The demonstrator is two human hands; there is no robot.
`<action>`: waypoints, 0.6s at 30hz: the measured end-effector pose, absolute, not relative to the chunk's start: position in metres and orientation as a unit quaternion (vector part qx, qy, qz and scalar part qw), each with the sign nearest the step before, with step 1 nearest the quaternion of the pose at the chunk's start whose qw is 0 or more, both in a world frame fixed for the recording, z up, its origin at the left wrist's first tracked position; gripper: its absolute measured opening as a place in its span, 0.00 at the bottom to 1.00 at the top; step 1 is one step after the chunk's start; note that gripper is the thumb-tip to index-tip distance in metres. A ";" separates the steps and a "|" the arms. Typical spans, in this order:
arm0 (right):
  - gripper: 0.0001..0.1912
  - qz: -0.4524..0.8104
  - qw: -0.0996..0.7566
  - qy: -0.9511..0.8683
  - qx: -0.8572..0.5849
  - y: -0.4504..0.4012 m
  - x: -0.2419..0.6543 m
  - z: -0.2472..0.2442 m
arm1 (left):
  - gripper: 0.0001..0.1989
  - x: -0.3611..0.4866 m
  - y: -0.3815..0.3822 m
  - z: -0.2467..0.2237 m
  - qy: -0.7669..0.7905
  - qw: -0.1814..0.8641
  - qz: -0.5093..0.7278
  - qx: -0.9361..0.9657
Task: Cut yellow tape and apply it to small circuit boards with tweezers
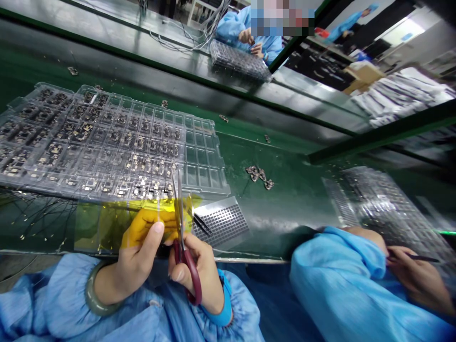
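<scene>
My left hand (142,242) pinches a yellow transparent film (103,221) between thumb and fingers; its fingers show yellow through the sheet. Dark-red-handled scissors (190,270) are in my right hand (199,266), their blades pointing up, slightly parted, at the right end of the film. Just right of the blades lie black tweezers (202,224) on a sheet with a grid of small dark rectangles (226,221). Beyond both hands, clear compartment trays (204,152) hold many small circuit parts. Several compartments at their right end hold nothing.
A small cluster of parts (260,175) lies on the green table (285,199). Thin black wires (42,213) are at the left edge. At right, a neighbour's blue sleeve (335,266) and hands sit near more trays (384,199). Another person works across the bench.
</scene>
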State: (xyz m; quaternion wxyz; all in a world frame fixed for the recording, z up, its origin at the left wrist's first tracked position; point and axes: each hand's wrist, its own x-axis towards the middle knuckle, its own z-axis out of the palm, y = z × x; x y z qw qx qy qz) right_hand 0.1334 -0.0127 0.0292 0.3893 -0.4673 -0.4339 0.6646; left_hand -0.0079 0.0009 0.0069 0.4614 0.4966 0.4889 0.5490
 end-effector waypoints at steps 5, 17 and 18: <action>0.35 0.653 0.388 -0.448 -0.471 -0.010 0.131 0.032 | 0.08 -0.007 0.003 0.012 0.489 0.423 0.547 0.532; 0.37 0.664 0.395 -0.427 -0.470 -0.009 0.123 0.036 | 0.10 -0.009 -0.003 0.003 0.500 0.442 0.530 0.523; 0.36 0.664 0.395 -0.427 -0.470 -0.009 0.122 0.036 | 0.10 -0.010 -0.003 0.002 0.503 0.444 0.529 0.520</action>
